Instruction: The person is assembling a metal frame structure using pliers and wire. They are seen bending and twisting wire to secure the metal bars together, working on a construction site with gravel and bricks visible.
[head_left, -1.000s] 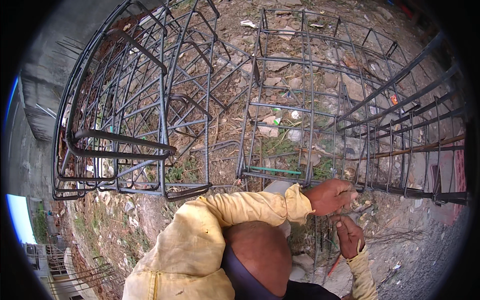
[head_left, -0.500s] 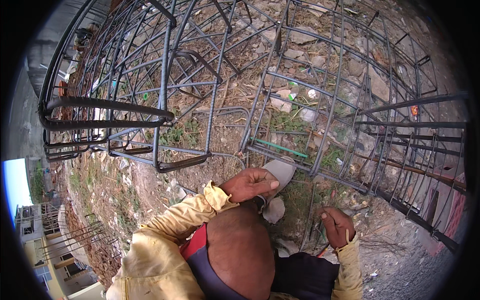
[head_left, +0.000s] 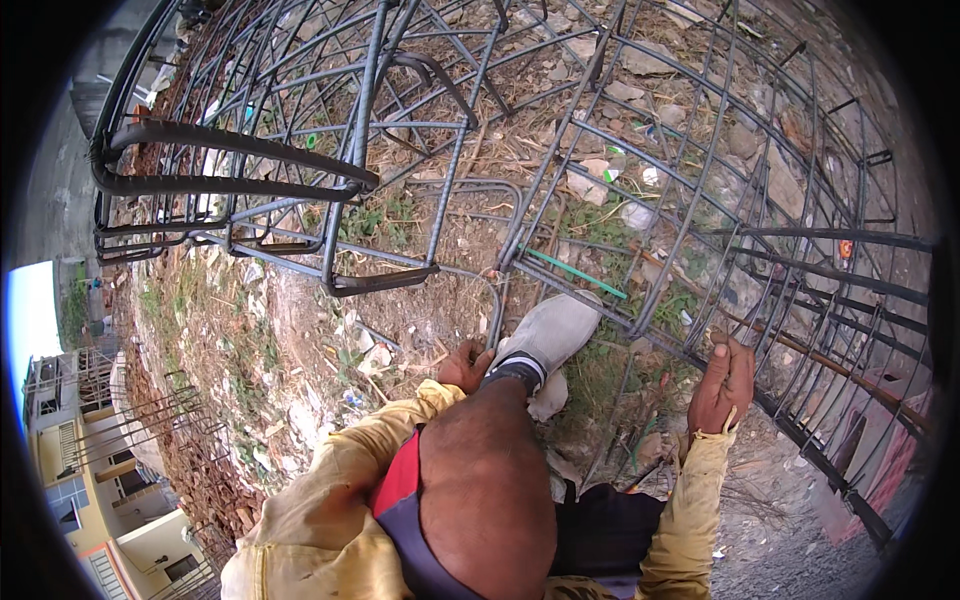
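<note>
My left hand is low beside my ankle, next to the lower end of a bent steel bar. Its fingers are curled and partly hidden behind my shin; what they grip, if anything, does not show. Out to the right, my right hand is raised with thumb and fingers pressed together, just below the lower edge bar of a rebar cage. Anything between those fingers is too small to make out. A grey shoe on my foot points at the cage's near corner.
Another rebar cage with thick bent stirrup ends stands at the upper left. A green strip lies by the cage corner. Stones, weeds and litter cover the rough ground. Buildings stand at the far left.
My left hand has dropped from above my shoe to beside my ankle. My right hand has risen and moved right, toward the cage's lower bar. The view has shifted slightly.
</note>
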